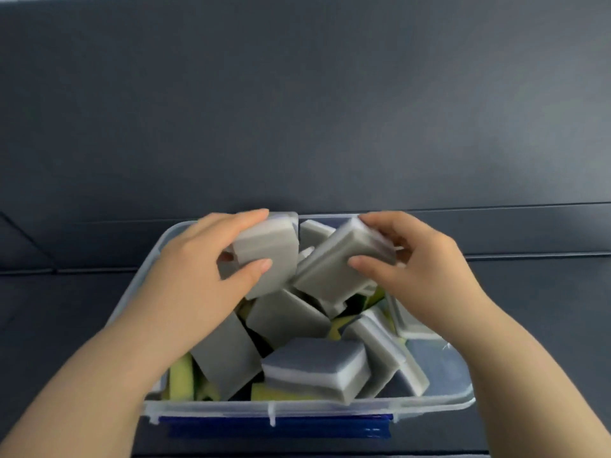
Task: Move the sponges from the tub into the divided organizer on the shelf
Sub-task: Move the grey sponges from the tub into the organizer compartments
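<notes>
seen from the head, a clear plastic tub with a blue latch on its near side sits on a dark surface and holds a loose heap of blocky grey sponges, with a few yellow-green sponges showing underneath. the left hand has its grip curled round one grey sponge at the far left of the tub, thumb on the near face and fingers over the top. the right hand pinches a second, tilted grey sponge just beside it, thumb below and fingers on the far edge.
</notes>
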Tool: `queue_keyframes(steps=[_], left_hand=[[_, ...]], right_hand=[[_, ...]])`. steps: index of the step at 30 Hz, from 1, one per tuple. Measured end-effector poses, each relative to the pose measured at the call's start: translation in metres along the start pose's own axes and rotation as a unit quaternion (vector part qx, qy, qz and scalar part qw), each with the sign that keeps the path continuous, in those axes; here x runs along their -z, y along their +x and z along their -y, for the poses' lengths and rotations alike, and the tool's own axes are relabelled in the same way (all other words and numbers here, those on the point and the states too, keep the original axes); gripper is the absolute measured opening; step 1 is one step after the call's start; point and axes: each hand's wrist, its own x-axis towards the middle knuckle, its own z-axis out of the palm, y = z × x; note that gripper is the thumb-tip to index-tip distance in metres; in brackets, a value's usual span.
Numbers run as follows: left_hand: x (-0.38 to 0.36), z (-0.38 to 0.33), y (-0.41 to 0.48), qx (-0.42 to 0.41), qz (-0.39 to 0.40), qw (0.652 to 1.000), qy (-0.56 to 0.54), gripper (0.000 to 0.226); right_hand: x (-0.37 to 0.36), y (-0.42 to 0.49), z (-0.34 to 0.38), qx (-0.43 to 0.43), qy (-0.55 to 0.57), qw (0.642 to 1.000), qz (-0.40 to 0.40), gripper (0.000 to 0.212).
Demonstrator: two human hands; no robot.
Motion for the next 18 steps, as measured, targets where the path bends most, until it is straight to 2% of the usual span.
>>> queue_keyframes(steps=[4,9,14,18], left_hand=[[0.030,0.002,-0.017,0.002,-0.081,0.997,-0.008,0.048],[0.078,0.014,-0.056,0.006,-0.130,0.991,0.011,0.046],[0.140,0.054,-0.119,0.019,-0.178,0.980,0.086,0.047],[0.198,0.100,-0.196,0.036,-0.153,0.976,0.150,0.050]], right_hand=[[0.000,-0.002,0.017,0.045,-0.025,0.998,-0.044,0.043],[-0.029,-0.015,0.073,0.105,-0.005,0.994,-0.030,0.043],[-0.096,-0.044,0.139,0.165,0.011,0.986,0.004,0.044],[-0.180,-0.080,0.191,0.182,0.064,0.979,0.060,0.044]])
